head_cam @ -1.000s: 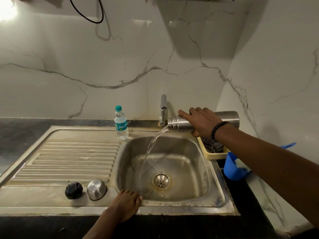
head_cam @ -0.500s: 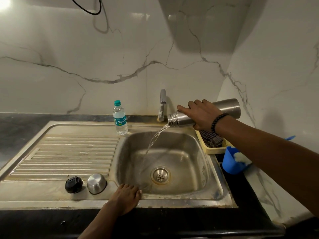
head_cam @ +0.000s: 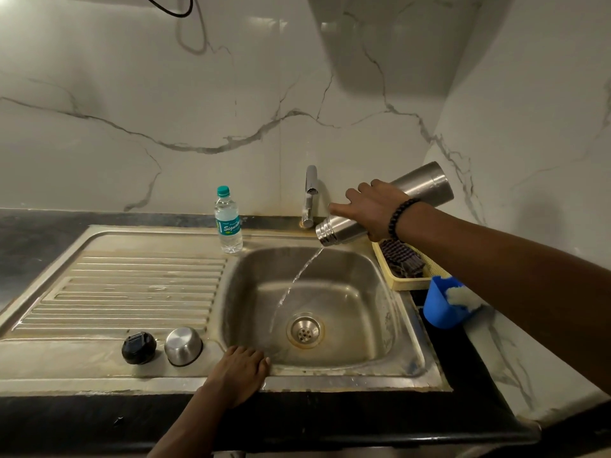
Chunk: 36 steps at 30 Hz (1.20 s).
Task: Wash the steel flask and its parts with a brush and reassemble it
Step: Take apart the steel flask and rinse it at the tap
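Right-hand grip (head_cam: 372, 208) is wrapped round the steel flask (head_cam: 390, 206), tilted mouth-down over the sink's (head_cam: 410, 332) back right corner, water streaming into the basin. Left hand (head_cam: 239, 375) rests flat, fingers straight, on the sink's front rim — holding nothing. Advice: keep the mouth low and over the basin until the stream stops; steepen the tilt gradually to avoid splashing. Count: one flask, one black stopper (head_cam: 139, 347) and one steel cap (head_cam: 183, 346) side by side at the front edge, one plastic water bottle (head_cam: 228, 223), one tap (head_cam: 310, 195).
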Available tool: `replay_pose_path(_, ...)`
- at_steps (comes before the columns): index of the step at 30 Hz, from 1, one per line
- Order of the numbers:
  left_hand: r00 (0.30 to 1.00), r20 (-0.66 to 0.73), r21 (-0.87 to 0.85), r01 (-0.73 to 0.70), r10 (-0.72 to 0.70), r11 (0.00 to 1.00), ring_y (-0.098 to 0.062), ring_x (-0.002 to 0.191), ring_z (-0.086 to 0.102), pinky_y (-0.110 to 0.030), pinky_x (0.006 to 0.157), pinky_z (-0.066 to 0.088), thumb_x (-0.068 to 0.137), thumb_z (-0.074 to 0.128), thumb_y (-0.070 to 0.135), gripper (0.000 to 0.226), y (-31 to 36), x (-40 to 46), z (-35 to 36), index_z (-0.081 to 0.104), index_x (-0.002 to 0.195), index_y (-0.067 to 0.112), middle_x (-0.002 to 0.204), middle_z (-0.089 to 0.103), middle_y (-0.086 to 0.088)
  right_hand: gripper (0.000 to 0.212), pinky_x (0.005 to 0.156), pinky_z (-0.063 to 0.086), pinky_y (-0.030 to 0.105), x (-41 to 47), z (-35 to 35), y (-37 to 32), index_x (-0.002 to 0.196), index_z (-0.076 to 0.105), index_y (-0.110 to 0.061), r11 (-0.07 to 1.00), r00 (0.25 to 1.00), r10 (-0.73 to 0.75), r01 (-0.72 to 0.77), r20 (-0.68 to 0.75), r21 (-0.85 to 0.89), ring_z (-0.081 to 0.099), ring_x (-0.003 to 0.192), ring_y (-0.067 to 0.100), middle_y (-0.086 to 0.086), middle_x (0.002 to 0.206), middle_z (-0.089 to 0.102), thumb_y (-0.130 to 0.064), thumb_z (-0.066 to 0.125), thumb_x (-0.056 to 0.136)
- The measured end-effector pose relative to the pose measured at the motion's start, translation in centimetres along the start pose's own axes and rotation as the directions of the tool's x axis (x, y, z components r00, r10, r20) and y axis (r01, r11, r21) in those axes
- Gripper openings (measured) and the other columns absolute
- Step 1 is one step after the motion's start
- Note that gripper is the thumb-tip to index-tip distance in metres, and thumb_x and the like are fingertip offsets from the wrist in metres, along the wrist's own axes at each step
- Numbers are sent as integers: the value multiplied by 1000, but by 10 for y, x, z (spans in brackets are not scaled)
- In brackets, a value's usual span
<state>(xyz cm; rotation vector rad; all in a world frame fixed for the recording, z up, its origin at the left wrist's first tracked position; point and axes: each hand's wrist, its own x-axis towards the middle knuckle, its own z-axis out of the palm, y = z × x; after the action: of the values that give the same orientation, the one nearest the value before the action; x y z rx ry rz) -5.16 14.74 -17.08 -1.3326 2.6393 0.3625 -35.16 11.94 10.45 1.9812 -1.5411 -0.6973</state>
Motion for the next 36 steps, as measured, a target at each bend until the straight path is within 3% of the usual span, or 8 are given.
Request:
replay_pose_path(11, 1000, 1, -3, -7, 7, 1000, -18, 117, 54, -32, 105, 31, 104, 16, 44, 46, -2, 0, 1, 58, 110, 26, 121, 63, 1, 70, 93, 46, 40, 2, -15, -11, 141, 32, -31, 994, 994, -44, 53, 101, -91, 55, 109, 27, 11, 124, 54, -24, 72, 84)
replay_pose_path(16, 1000, 1, -11, -3, 3, 1000, -17, 117, 54, -33, 106, 31, 106, 21, 42, 41, -2, 0, 3, 58, 110, 26, 121, 64, 1, 78, 91, 47, 39, 3, -15, -14, 139, 34, -31, 1000, 981, -17, 21, 192, -20, 56, 108, 26, 8, 121, 55, -27, 80, 76)
replay_pose_path(20, 1000, -13, -2, -2, 2, 1000, -17, 116, 54, -32, 105, 31, 104, 15, 45, 47, -2, 0, 2, 58, 109, 26, 120, 64, 1, 68, 90, 48, 42, 0, -13, -22, 140, 33, -21, 995, 993, 95, -96, 67, 18, 58, 102, 28, 12, 119, 55, -16, 70, 83)
replay_pose_path(24, 1000, -2, -4, -9, 9, 1000, -18, 118, 52, -32, 107, 30, 106, 20, 43, 42, -1, 0, 3, 58, 110, 26, 122, 63, 1, 72, 91, 46, 41, 0, -2, -38, 136, 37, -28, 998, 983, -40, 32, 180, 46, 56, 107, 27, 10, 122, 55, -28, 78, 78)
replay_pose_path(28, 999, -26, 2, -30, 30, 1000, -17, 117, 53, -32, 105, 30, 88, -4, 57, 72, -2, 0, 3, 57, 110, 26, 121, 63, 2, 69, 88, 44, 40, 1, 4, -44, 138, 34, -26, 989, 993, 7, -24, 116, 148, 56, 106, 27, 11, 121, 54, -21, 74, 81)
replay_pose_path(30, 999, -28, 5, -31, 31, 1000, -18, 117, 53, -31, 106, 30, 94, 2, 55, 65, -2, 1, 3, 57, 112, 26, 122, 63, 1, 68, 87, 45, 39, 2, 9, -48, 136, 38, -27, 974, 992, -21, -8, 125, 226, 57, 104, 27, 10, 119, 54, -23, 75, 80)
replay_pose_path(33, 999, -11, 20, -31, 31, 999, -19, 118, 53, -32, 105, 30, 78, -11, 58, 84, -2, 3, 3, 57, 113, 25, 123, 63, 1, 83, 86, 47, 38, 2, 22, -59, 138, 35, -28, 880, 996, 23, -63, 90, 472, 56, 105, 25, 6, 121, 54, -36, 82, 70)
replay_pose_path(36, 998, 61, 3, -2, 1, 1000, -23, 124, 53, -34, 105, 31, 84, -3, 58, 79, 0, 9, -2, 58, 118, 21, 128, 62, -3, 91, 85, 54, 37, -3, 37, -77, 137, 34, -29, 573, 985, 159, -149, 69, 806, 60, 99, 18, 0, 122, 58, -45, 84, 63)
